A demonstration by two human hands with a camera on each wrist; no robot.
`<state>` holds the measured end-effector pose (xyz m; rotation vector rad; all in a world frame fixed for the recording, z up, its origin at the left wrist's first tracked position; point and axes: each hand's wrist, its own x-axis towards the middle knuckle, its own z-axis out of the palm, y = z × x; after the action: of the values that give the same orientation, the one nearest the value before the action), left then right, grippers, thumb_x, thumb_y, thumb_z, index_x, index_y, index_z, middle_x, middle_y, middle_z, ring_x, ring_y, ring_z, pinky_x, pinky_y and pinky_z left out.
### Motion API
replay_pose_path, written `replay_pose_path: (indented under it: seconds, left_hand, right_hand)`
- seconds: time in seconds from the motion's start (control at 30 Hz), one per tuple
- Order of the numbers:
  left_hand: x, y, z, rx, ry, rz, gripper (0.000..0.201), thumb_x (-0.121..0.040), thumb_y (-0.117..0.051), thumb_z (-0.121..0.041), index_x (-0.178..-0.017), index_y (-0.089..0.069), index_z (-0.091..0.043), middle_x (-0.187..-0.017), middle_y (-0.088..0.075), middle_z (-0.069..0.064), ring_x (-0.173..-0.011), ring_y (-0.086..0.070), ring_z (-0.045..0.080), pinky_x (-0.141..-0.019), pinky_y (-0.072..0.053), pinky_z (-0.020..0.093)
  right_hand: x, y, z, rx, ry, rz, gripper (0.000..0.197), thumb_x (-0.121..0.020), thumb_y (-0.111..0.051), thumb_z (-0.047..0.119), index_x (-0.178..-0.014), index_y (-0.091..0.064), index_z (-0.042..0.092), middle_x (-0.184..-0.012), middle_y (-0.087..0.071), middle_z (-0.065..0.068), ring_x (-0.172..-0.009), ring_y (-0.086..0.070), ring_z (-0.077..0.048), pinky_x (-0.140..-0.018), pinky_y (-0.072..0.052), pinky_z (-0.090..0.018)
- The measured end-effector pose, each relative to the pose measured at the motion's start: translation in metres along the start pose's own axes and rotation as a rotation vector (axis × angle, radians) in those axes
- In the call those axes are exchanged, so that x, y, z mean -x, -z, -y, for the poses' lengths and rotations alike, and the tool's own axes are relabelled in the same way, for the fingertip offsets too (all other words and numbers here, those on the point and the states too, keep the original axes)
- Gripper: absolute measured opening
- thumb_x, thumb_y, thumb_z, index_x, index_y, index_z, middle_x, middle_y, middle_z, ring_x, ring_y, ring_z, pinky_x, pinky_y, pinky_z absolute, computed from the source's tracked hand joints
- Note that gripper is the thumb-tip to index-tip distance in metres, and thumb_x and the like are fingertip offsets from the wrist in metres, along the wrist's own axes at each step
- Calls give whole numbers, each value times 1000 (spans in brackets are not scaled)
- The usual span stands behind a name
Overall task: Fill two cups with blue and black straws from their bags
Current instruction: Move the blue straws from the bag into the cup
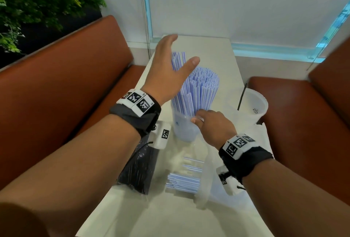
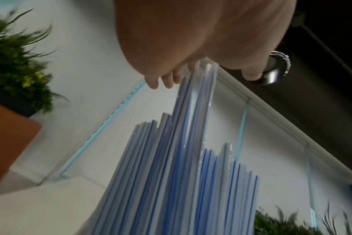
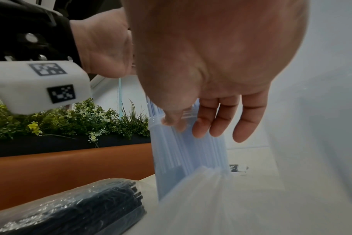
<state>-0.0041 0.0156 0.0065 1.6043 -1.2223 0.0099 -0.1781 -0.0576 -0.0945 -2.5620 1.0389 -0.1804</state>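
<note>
Bag of black straws [image 1: 139, 166] — lies on the table [image 1: 225, 55] at 7 o'clock from the first cup [image 1: 184, 125]. Left hand [image 1: 166, 70]: fingers spread, flat against the taller blue straws [image 1: 197, 89] standing in that cup. Right hand [image 1: 214, 123]: curled around the cup rim. Second cup [image 1: 253, 106] — at 3 o'clock, holding one black straw [image 1: 242, 96].

A narrow off-white surface [image 1: 233, 62] runs between two orange-brown upholstered bench seats, one on the left [image 1: 62, 77] and one on the right [image 1: 303, 123]. Behind the left bench a dark planter holds green foliage [image 1: 37, 4] with small yellow sprigs. At the far end stands a white wall panel [image 1: 236, 4] edged with pale blue-green glass strips [image 1: 148, 9].
</note>
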Motion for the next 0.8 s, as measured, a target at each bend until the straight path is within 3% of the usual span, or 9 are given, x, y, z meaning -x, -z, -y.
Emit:
replay_pose_path:
  seconds: [0.1, 0.2, 0.3, 0.4, 0.43, 0.53, 0.57, 0.7, 0.8]
  left_hand:
    - [5, -10, -2, -251, -65, 214, 74, -93, -49, -65, -146, -43, -13, -152, -43, 5, -142, -37, 19, -119, -31, 39]
    - [19, -20, 5, -443, -66, 396, 65, -99, -47, -58, -143, -49, -11, -150, -47, 5, -139, -40, 22, -116, -33, 39]
    - [18, -15, 3, -272, -88, 249, 68, -97, -56, -54, -149, -39, -14, -151, -44, 3, -138, -41, 18, -114, -33, 32]
    - [13, -12, -6, -220, -185, 96, 79, -97, -53, -54, -157, -22, -13, -162, -29, 5, -148, -26, 16, -119, -20, 25]
    - [13, -15, -8, -271, -217, 126, 79, -98, -52, -53, -158, -21, -12, -163, -27, 6, -150, -23, 17, -120, -16, 25]
    - [23, -26, -1, -615, -310, 443, 72, -101, -49, -51, -156, -27, -10, -163, -28, 9, -151, -23, 24, -124, -13, 35]
    - [24, -27, 5, -674, -318, 489, 71, -101, -49, -52, -156, -29, -10, -162, -30, 9, -151, -24, 24, -124, -13, 38]
    - [25, -26, 7, -630, -307, 285, 73, -99, -42, -56, -154, -34, -8, -161, -32, 10, -150, -25, 27, -123, -14, 45]
    - [31, -32, 11, -776, -337, 378, 76, -96, -49, -57, -154, -33, -11, -160, -34, 9, -149, -28, 28, -122, -15, 44]
  right_hand:
    - [1, 1, 1, -3, -8, 7, 28, -103, -37, 49, -104, -56, 28, -96, -59, -2, -94, -52, -26, -71, -42, -37]
    - [2, 1, 2, -10, -13, 13, 29, -104, -37, 49, -106, -56, 28, -93, -57, -1, -93, -54, -26, -71, -44, -38]
    - [1, 2, 2, 5, -12, 22, 28, -104, -36, 47, -109, -56, 27, -95, -56, -2, -94, -53, -27, -71, -42, -37]
    - [0, 2, 2, 8, -11, 20, 27, -104, -36, 46, -106, -55, 26, -96, -57, -2, -95, -53, -26, -70, -41, -36]
    - [0, 2, 2, 3, -13, 21, 27, -104, -36, 46, -106, -56, 27, -96, -57, -2, -95, -53, -26, -70, -42, -37]
    - [1, 2, 3, -14, -22, 25, 26, -103, -39, 44, -112, -58, 29, -102, -61, -2, -98, -56, -26, -75, -49, -40]
    - [1, 1, 2, -15, -18, 22, 25, -103, -39, 43, -114, -58, 29, -103, -61, -2, -99, -57, -26, -76, -50, -41]
    - [-1, -1, 2, -14, -17, 8, 20, -103, -39, 42, -108, -55, 31, -102, -60, -1, -99, -56, -26, -71, -45, -38]
    - [0, -1, 2, -3, -21, 14, 25, -103, -40, 43, -118, -56, 32, -106, -61, -1, -100, -56, -26, -75, -49, -39]
